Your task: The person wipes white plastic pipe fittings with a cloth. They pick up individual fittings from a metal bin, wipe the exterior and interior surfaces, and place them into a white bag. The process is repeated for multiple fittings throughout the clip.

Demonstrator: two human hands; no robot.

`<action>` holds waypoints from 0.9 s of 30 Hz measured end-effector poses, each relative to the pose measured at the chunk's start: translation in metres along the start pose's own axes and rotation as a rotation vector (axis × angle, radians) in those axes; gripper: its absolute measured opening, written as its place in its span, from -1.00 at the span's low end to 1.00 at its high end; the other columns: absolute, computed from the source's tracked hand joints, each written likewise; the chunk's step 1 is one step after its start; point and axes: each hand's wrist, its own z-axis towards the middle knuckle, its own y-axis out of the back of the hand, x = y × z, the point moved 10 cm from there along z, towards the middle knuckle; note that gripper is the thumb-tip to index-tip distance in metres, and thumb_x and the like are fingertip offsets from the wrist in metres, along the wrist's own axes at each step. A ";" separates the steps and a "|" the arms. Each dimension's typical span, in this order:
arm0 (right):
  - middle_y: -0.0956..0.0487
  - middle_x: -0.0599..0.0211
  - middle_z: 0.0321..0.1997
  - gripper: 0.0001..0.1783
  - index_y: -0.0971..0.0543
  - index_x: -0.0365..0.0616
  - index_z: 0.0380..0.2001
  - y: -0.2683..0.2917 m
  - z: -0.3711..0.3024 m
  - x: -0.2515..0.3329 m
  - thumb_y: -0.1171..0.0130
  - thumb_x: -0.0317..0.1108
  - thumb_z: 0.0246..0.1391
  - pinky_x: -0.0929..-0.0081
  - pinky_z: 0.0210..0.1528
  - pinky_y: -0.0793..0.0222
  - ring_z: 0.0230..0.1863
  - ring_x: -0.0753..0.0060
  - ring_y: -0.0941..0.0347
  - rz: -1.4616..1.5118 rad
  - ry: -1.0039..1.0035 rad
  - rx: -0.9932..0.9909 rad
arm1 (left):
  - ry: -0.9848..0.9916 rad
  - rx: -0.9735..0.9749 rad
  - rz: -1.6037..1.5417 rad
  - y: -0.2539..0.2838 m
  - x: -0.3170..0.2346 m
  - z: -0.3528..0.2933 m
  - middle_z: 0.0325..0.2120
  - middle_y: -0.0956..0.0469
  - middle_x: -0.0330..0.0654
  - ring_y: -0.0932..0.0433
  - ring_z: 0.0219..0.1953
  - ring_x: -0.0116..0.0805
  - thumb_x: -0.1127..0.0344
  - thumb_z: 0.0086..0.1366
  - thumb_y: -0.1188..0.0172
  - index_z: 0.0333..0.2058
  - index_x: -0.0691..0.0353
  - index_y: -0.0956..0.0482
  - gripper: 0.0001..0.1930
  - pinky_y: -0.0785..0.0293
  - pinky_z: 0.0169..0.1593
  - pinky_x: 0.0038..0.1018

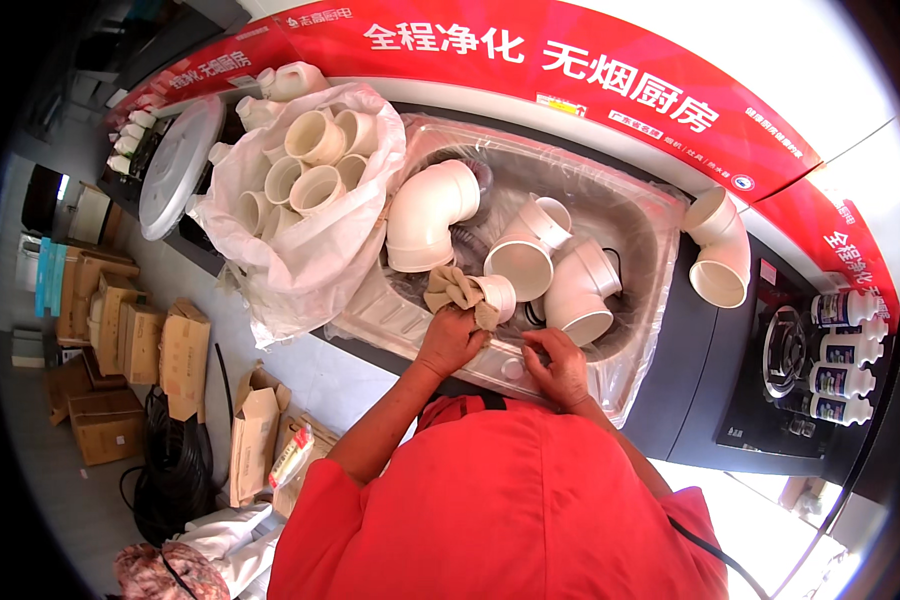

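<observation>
Cardboard boxes (120,340) stacked on floor far left, black cable coil (175,470) beside them. Round white lid (178,165) leaning at counter's left end. White plastic bag (305,250) next, mouth open, packed with cream-white pipe couplings (315,140), open ends up.

Steel sink (630,230) at centre, still wrapped in clear film. Inside, left to right: big white elbow (430,210), then a pile of white tee and reducer fittings (560,270), open ends mostly facing camera.

Left hand (450,338) at sink's near edge, fingers curled tight on beige rag (455,290). Rag bunched, creased, pressed against small fitting (497,295). Small fitting: white, short round socket, mouth facing camera, glossy, sits just inside near sink rim, touching the pile behind it. Rag wraps its left side and lower lip.

Right hand (560,365) just right of it, resting on sink's front rim, fingers bent and close together; whether pinching anything, cannot tell. Hands near each other, not touching.

Another white elbow (720,250) on black counter right of sink, one mouth facing camera. Black hob (790,360) further right, row of white bottles (845,350) lying at its far edge.

Red shirt (500,500) fills bottom centre.
</observation>
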 end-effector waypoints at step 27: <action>-0.54 0.26 -0.40 -0.81 -0.56 -0.11 -0.34 -0.002 0.001 -0.003 -0.21 -0.38 -0.12 0.38 -0.35 -0.43 -0.38 0.24 -0.50 -0.015 -0.021 0.010 | -0.015 0.007 -0.019 -0.002 0.000 0.000 -0.41 -0.52 0.04 -0.48 -0.32 0.08 0.33 -0.05 -0.19 -0.30 0.29 -0.50 -0.71 -0.39 -0.18 -0.16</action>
